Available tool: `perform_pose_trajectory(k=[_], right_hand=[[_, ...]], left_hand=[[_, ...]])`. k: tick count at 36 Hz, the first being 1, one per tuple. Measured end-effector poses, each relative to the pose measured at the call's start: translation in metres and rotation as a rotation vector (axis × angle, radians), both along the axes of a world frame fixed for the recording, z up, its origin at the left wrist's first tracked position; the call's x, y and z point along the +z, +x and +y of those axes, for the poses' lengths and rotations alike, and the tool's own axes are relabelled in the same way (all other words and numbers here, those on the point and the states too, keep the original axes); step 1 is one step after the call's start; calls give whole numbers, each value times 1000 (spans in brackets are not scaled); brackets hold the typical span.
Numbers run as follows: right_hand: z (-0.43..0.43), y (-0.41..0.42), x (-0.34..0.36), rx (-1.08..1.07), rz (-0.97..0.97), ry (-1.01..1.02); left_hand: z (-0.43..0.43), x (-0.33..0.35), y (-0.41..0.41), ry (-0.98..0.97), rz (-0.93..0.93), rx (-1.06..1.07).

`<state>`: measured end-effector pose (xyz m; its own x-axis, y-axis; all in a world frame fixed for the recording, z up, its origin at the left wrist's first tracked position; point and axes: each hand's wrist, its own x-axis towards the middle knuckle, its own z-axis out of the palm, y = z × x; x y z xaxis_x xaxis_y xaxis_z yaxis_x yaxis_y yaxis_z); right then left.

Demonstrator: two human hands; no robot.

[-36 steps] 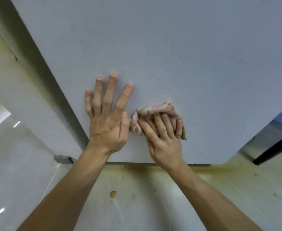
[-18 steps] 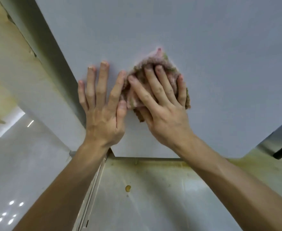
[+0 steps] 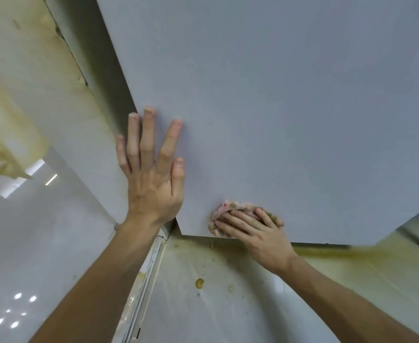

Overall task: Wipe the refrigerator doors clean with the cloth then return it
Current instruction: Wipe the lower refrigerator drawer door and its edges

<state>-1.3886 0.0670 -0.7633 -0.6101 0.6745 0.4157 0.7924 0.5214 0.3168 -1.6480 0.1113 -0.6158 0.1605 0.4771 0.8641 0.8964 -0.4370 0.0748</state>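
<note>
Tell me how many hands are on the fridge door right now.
2. The left hand lies flat on the fridge door near its left edge; the right hand presses the cloth by the bottom edge.

Bare forearms (image 3: pixel 99 280), bare left hand (image 3: pixel 154 179), bare right hand (image 3: pixel 260 233), short fingernails (image 3: pixel 149 110)

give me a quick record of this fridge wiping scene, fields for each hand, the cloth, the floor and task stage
left hand: flat on the refrigerator door, fingers straight, near its left edge
right hand: presses the cloth against the door
cloth: pink, patterned, bunched, just above the door's bottom edge
floor: pale, with yellowish stains below the door
task stage: wiping under way, cloth not yet returned
</note>
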Motion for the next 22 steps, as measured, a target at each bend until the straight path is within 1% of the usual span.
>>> perform_pose_trajectory(k=[3,5,7,10,12,13,15,17,20,22], right_hand=[[0,-1,6,17,29,-31],[0,-8,22,49,106,10],[5,-26,56,106,313,131],[28,-61,139,113,714,391],[43,-79,189,64,880,553],[48,-86,203,29,915,616],[51,-95,207,-15,900,671],[49,-100,187,-9,812,688],[46,-98,128,59,652,602],[41,-91,80,68,496,519]], left_hand=[[-3,-4,-6,-25,7,13],[-4,-5,-8,-33,5,16],[-3,-6,-10,-26,5,12],[-1,-4,-11,-10,11,-7],[2,-2,-12,6,10,-19],[4,-2,-12,16,7,-19],[7,-3,-16,27,4,-20],[10,-4,-22,47,13,-22],[13,0,-31,46,6,-25],[14,1,-34,29,21,-37]])
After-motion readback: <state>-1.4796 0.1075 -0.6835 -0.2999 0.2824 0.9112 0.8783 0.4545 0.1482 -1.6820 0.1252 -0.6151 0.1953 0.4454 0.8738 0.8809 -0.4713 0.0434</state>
